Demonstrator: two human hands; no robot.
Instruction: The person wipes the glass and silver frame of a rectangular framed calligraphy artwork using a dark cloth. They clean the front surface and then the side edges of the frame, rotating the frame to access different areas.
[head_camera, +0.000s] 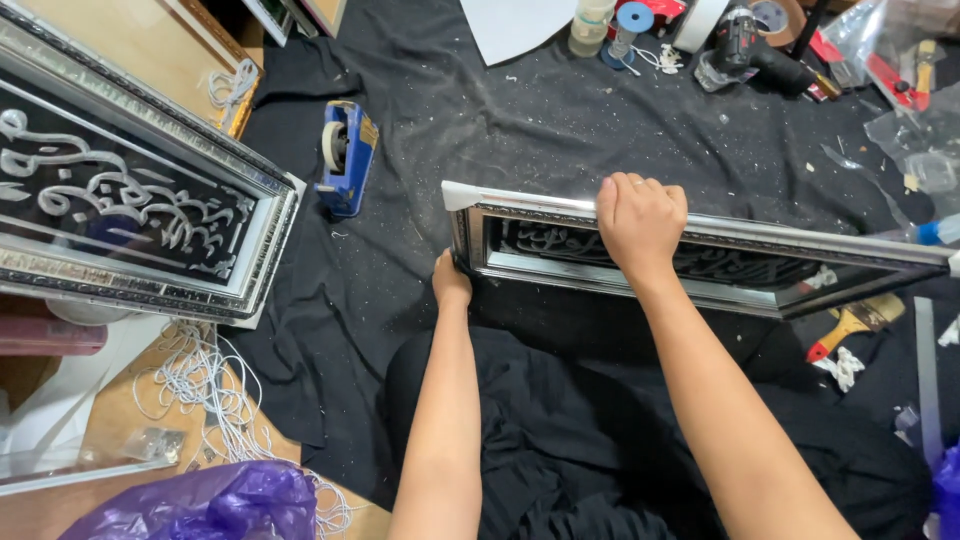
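A long silver picture frame (780, 250) with black glass and silver script stands tilted on its edge on the black cloth in front of me. My right hand (640, 222) is closed over its top rail near the middle. My left hand (451, 282) grips the frame's lower left corner from below, fingers hidden behind it. The frame's right end reaches the right edge of the view.
A second, similar framed piece (140, 215) lies at the left. A blue tape dispenser (346, 155) sits on the black cloth (560, 130). A drill (750, 52), tape rolls and a bottle lie at the top. A paintbrush (850, 325), white cord (205, 385) and a purple bag (210, 505) are nearby.
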